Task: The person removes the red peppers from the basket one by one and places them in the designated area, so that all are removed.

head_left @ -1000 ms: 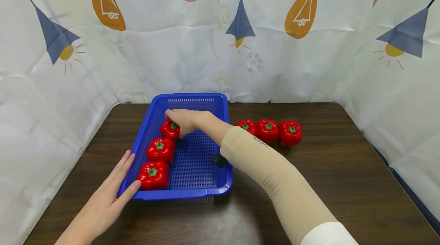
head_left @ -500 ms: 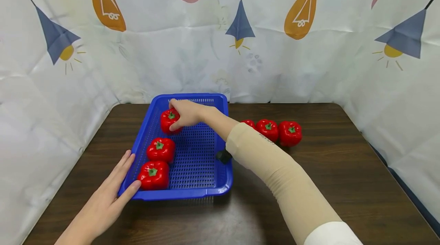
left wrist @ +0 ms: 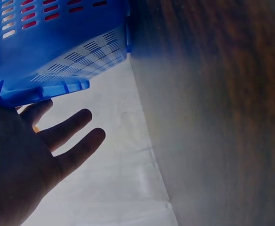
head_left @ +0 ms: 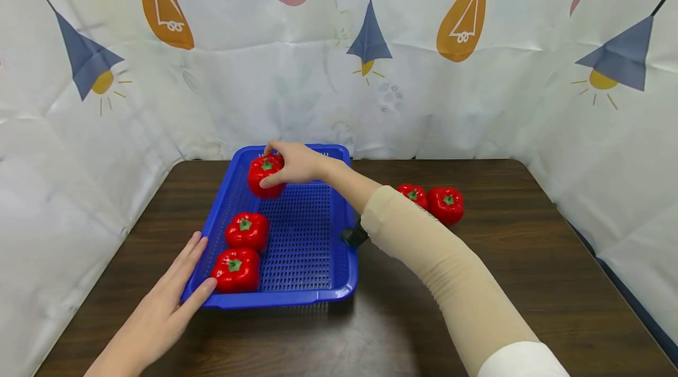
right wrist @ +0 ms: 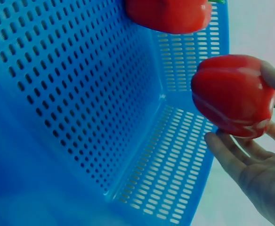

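My right hand (head_left: 298,163) grips a red bell pepper (head_left: 262,180) between thumb and fingers over the far left part of the blue plastic basket (head_left: 281,299). In the right wrist view this pepper (right wrist: 231,96) is up off the perforated basket floor, its green stem turned toward the palm. Two more red bell peppers, a middle one (head_left: 247,231) and a near one (head_left: 235,271), sit along the basket's left side. My left hand (head_left: 159,312) rests at the near left rim, fingers straight; the left wrist view shows its spread fingers (left wrist: 76,150) beside the basket's outer wall.
Right of the basket, two red bell peppers show on the dark wooden table (head_left: 508,259); one (head_left: 446,203) is in full view, the other (head_left: 413,193) is partly behind my right forearm. A white printed curtain (head_left: 318,89) surrounds the table's back and sides.
My right hand has lifted the far pepper off the basket floor and moved it toward the back and slightly right. The forearm now covers more of the peppers on the table. My left hand stays put.
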`<state>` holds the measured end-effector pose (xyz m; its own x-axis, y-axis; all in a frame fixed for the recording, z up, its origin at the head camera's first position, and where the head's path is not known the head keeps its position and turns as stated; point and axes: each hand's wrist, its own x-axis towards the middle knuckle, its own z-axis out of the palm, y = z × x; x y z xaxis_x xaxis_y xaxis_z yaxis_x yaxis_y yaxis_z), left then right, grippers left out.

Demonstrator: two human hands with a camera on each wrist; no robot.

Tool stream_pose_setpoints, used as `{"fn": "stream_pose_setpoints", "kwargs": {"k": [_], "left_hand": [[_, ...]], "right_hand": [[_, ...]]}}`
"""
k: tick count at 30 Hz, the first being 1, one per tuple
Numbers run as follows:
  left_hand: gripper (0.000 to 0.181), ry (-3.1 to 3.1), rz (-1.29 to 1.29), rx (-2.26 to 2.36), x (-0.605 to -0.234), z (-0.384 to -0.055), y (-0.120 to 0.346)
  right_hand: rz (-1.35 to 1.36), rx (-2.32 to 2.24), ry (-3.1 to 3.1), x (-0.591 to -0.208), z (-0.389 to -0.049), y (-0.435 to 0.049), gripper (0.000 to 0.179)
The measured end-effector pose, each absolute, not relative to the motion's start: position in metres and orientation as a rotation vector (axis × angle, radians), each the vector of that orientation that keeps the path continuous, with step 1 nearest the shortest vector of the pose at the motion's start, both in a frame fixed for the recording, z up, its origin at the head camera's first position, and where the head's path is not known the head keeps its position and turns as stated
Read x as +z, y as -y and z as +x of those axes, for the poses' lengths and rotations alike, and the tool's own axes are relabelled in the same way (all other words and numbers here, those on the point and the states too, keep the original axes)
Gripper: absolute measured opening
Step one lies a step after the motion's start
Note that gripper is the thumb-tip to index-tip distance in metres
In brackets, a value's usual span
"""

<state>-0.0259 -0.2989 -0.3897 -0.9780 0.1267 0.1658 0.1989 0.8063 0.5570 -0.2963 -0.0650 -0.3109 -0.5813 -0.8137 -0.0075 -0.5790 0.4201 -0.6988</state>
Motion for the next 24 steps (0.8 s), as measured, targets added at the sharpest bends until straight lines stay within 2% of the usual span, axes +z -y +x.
{"fn": "stream_pose_setpoints", "kwargs": {"k": [24], "left_hand": [[0.075,2.855,-0.277,-0.9,-0.392,-0.026,0.299]], "right_hand": [[-1.375,-1.124,-2.233,-0.297,-0.269,0.02,0.055]]}}
